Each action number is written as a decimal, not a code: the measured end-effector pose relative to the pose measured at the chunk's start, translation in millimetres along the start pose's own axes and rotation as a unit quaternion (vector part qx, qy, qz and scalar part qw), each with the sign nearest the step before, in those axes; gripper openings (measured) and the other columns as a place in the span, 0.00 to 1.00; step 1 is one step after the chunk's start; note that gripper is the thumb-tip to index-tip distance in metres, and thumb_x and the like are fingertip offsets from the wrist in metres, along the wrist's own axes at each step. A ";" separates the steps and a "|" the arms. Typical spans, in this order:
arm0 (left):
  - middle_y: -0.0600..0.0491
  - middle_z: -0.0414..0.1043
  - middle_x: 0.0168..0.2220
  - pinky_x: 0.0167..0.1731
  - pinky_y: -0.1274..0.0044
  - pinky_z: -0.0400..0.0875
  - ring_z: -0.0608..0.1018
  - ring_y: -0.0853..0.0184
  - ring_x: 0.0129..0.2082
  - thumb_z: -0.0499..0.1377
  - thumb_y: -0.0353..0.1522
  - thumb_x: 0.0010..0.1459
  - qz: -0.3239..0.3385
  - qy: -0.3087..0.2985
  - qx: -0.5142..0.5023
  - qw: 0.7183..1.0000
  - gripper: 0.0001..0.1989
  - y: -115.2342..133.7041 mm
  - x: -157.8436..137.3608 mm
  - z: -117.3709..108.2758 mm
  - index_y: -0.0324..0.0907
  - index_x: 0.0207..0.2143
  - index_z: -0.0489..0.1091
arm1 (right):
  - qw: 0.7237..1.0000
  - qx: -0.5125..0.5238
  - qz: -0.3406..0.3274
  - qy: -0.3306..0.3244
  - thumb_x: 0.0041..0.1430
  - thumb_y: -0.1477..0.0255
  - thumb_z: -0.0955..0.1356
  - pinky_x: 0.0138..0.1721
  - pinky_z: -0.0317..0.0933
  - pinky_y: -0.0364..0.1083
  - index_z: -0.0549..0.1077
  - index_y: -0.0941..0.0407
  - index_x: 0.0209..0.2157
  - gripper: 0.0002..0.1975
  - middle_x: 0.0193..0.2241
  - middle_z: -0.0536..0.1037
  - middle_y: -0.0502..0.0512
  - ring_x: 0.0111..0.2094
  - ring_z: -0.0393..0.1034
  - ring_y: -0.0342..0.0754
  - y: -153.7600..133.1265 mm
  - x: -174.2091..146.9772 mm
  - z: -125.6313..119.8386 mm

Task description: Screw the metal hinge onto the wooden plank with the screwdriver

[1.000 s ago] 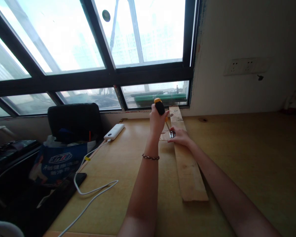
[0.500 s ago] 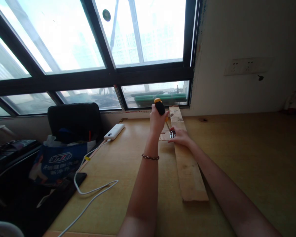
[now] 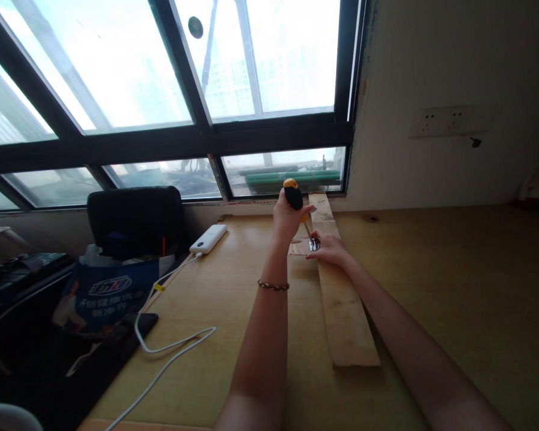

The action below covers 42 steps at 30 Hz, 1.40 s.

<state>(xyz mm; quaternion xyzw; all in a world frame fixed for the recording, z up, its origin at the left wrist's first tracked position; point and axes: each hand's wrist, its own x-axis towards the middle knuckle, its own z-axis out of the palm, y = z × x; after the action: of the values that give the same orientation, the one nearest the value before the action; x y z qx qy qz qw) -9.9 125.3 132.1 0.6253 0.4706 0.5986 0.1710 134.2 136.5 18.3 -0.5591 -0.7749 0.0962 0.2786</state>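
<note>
My left hand [image 3: 286, 220] is closed around the black and yellow handle of a screwdriver [image 3: 293, 194], its thumb stretched toward the right. The shaft slants down to a small shiny metal fitting [image 3: 314, 244] on a long wooden board [image 3: 347, 320]. Fingers of my right hand [image 3: 331, 248] grip this fitting at the board's left edge; its exact kind is too small to make out. A second flat wooden piece [image 3: 299, 248] pokes out to the left beneath. The screwdriver's tip is not clearly visible.
On the yellowish table [image 3: 233, 371], left of my arms, lies a white power bank [image 3: 208, 239] with a white cable [image 3: 175, 342]. A black chair [image 3: 135, 218] and blue bag [image 3: 105, 296] stand beyond the left edge. Windows and a wall with sockets [image 3: 451, 121] rise behind.
My left hand has shifted slightly, with the thumb now reaching further right and the screwdriver handle a little to the right. The right hand and board look unmoved.
</note>
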 end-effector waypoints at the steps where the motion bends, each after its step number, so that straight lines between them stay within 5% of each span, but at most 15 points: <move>1: 0.58 0.63 0.25 0.27 0.77 0.65 0.71 0.67 0.28 0.68 0.35 0.33 -0.004 -0.011 -0.009 1.000 0.24 -0.9 0.7 0.3 0.41 0.33 0.61 | 1.000 0.000 0.000 -0.001 0.33 0.56 0.74 0.32 0.58 0.44 0.67 0.51 0.41 0.31 0.34 0.76 0.50 0.35 0.70 0.50 -0.2 0.0 -0.3; 13: 0.55 0.71 0.27 0.31 0.75 0.69 0.76 0.67 0.29 0.63 0.26 0.38 -0.010 -0.075 -0.068 0.995 0.18 -0.2 -2.4 4.4 0.41 0.32 0.58 | 1.000 -0.002 0.008 -0.002 0.32 0.56 0.74 0.31 0.58 0.44 0.68 0.51 0.40 0.30 0.33 0.76 0.50 0.34 0.69 0.49 -1.9 0.3 -1.5; 42: 0.54 0.69 0.29 0.33 0.73 0.70 0.75 0.63 0.34 0.61 0.22 0.38 -0.001 -0.036 -0.056 0.998 0.21 11.6 -3.4 -0.6 0.42 0.37 0.61 | 1.000 -0.002 0.009 -0.002 0.33 0.56 0.74 0.31 0.57 0.43 0.67 0.51 0.41 0.31 0.33 0.75 0.50 0.34 0.69 0.49 -2.5 -0.3 -2.5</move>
<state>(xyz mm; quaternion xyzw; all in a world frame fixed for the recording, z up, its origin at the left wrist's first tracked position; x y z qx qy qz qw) -5.4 116.6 139.3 0.6355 0.4303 0.6010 0.2233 133.6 135.0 21.4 -0.5663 -0.7709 0.0979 0.2747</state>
